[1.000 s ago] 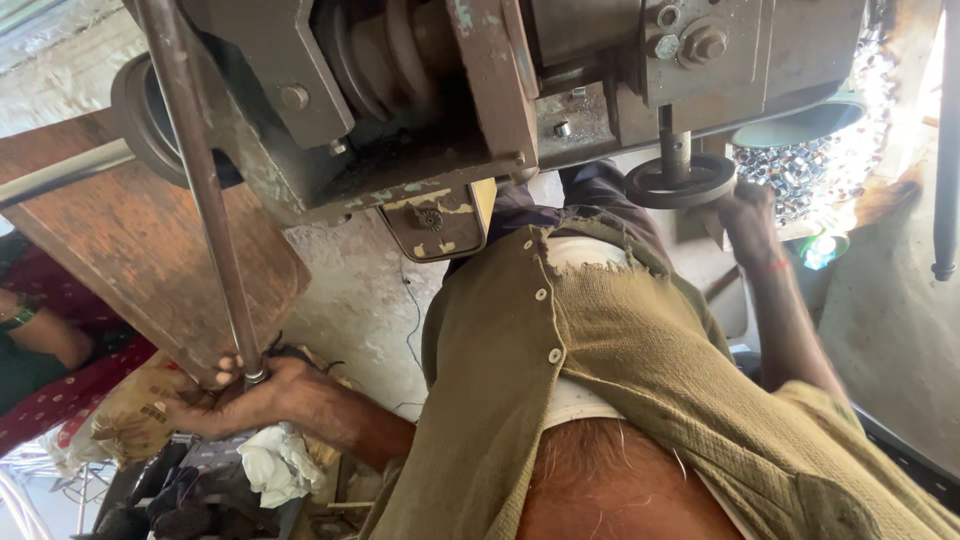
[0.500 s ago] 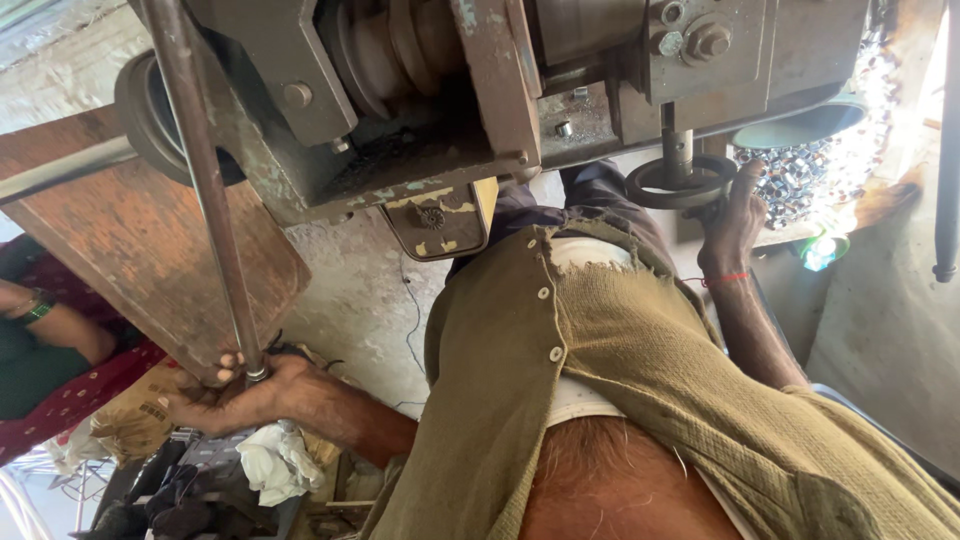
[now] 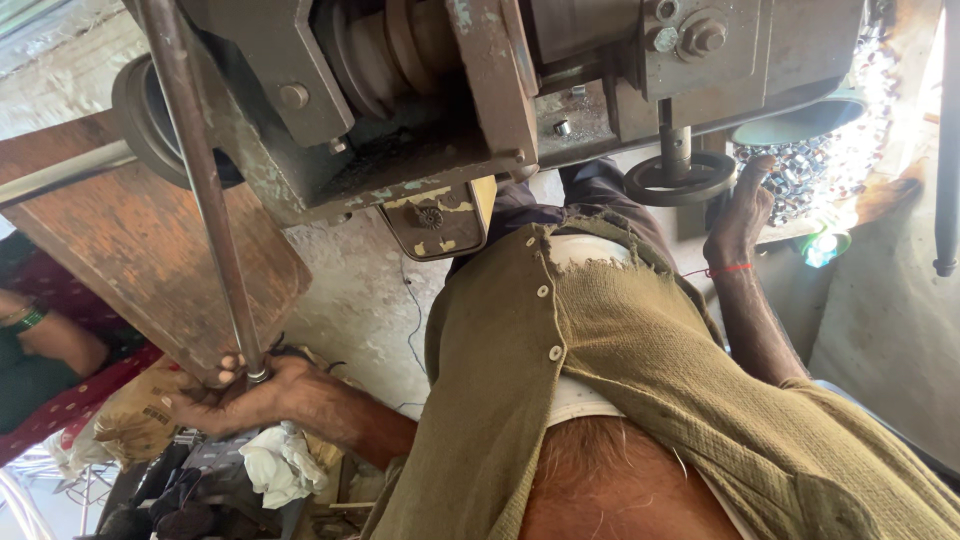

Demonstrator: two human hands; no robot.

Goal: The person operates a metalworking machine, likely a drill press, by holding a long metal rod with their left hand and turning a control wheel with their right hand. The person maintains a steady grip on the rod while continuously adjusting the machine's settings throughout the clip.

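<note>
One crumpled brown bag [image 3: 120, 425] with a small white label is seen low at the left, beside a white rag [image 3: 280, 465]. Rough concrete floor [image 3: 360, 310] is shown under a rusty machine [image 3: 480, 90]. The left hand [image 3: 235, 395] is closed around a long steel rod [image 3: 200, 190] at its lower end. The right hand [image 3: 738, 215] is pressed, fingers together, against a black handwheel [image 3: 680, 180].

Metal workshop, heavy worn machine [image 3: 420, 110] with pulleys, handwheel [image 3: 680, 180], metal scrap pile [image 3: 820, 170]
</note>
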